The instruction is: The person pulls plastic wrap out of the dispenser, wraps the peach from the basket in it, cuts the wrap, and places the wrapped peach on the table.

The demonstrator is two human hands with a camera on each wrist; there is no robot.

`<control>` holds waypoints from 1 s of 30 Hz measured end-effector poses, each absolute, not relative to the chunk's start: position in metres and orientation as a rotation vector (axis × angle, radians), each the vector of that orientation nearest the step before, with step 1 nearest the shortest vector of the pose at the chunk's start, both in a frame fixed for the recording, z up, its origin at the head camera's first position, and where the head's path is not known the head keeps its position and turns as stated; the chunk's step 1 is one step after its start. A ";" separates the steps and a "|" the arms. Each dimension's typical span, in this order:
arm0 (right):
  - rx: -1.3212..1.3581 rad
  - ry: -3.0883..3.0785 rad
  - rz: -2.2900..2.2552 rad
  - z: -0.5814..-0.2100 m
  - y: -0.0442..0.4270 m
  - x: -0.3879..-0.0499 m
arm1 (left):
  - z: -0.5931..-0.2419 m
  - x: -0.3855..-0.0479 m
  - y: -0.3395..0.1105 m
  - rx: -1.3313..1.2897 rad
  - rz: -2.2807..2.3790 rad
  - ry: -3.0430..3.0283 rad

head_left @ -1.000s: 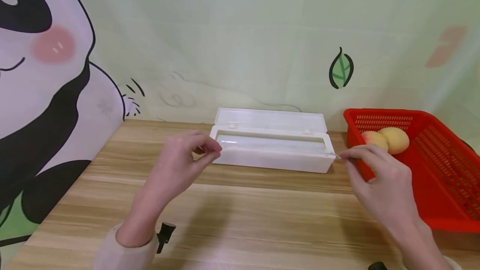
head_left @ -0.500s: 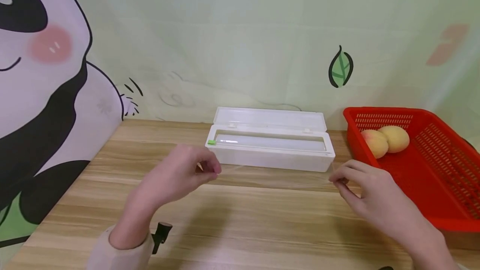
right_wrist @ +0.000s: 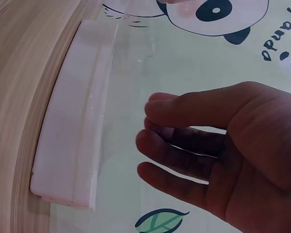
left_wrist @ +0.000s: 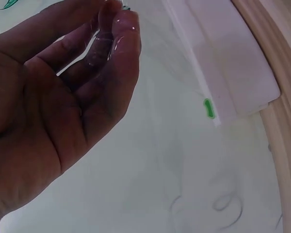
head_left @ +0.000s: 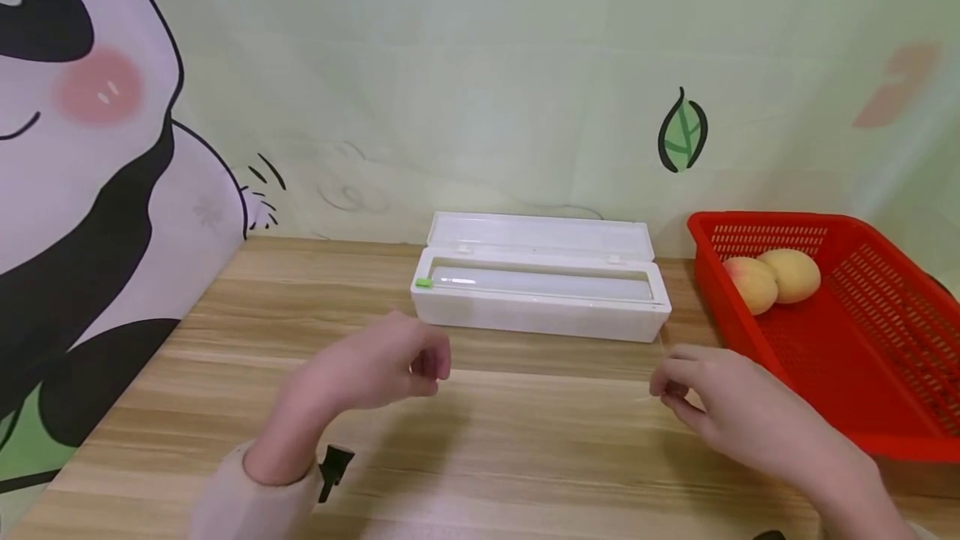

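A white cling film dispenser (head_left: pixel 540 317) stands at the back of the table, its lid (head_left: pixel 540 237) tipped back and a pale roll (head_left: pixel 547 283) inside. A green slider (head_left: pixel 423 282) sits at the left end of its front rail. A sheet of clear cling film (right_wrist: pixel 131 53) stretches from the dispenser toward both hands; its outline is hard to make out. My left hand (head_left: pixel 386 363) pinches the film's left edge in front of the box, fingers curled. Opposite it, my right hand (head_left: pixel 723 402) pinches the right edge between thumb and fingertips.
A red plastic basket (head_left: pixel 847 432) stands at the right, beside my right forearm. Two peaches (head_left: pixel 795 276) lie in its far left corner. Behind the wooden table (head_left: pixel 525 457) hangs a pale green cloth (head_left: pixel 525 107) with a panda print.
Both hands have moved toward me and down, away from the dispenser, drawing cling film out. The green slider, hidden behind the left hand at first, has come into view.
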State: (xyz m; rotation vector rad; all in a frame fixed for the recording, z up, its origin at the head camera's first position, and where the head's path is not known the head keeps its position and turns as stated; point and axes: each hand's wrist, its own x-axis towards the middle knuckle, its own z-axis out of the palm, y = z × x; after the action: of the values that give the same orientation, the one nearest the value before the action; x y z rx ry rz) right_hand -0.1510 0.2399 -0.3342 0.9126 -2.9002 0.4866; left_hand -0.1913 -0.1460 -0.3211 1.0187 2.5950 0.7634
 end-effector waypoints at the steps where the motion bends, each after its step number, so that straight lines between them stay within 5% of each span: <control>1: 0.913 -2.925 0.483 -0.335 0.240 -0.152 | -0.323 -0.192 -0.146 1.019 0.751 2.582; 30: 1.131 -3.139 0.538 -0.377 0.236 -0.167 | -0.360 -0.207 -0.133 1.083 0.577 2.478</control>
State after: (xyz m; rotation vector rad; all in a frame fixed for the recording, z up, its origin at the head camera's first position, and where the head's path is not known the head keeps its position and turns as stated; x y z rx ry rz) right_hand -0.1668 0.2361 -0.3773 1.1313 -3.1390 0.5376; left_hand -0.2072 -0.1325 -0.3599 1.0827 2.4777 0.5773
